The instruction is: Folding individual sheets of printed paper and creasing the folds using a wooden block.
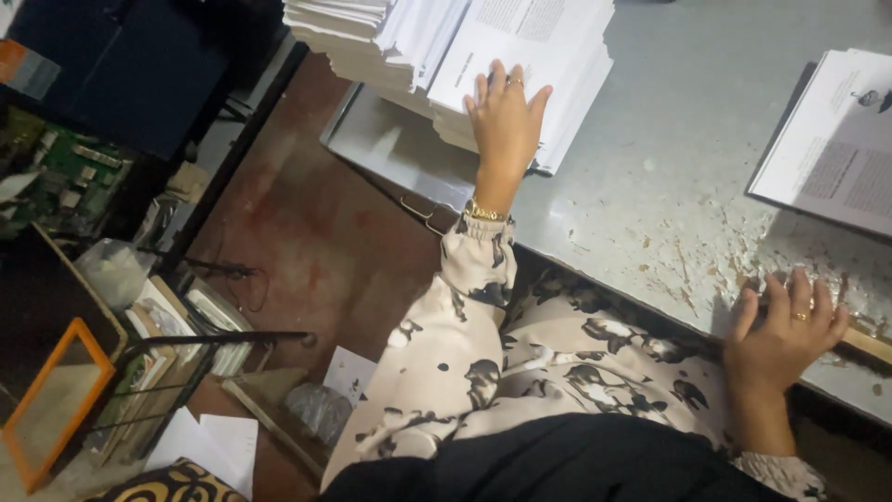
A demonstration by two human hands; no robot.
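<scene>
My left hand (506, 121) lies flat with spread fingers on a tall stack of printed white sheets (544, 51) at the far left of the grey table (650, 158). It grips nothing that I can see. My right hand (780, 325) rests palm down near the table's front edge, its fingers spread over a thin wooden strip (869, 342). Both wrists come out of cream sleeves with dark blotches; the left wrist wears a gold bracelet.
Another pile of printed pages (836, 149) on a dark board lies at the right. Paper scraps and chips (715, 265) litter the table. On the reddish floor to the left stand an orange frame (56, 409), a wire rack with booklets (177, 353) and loose sheets.
</scene>
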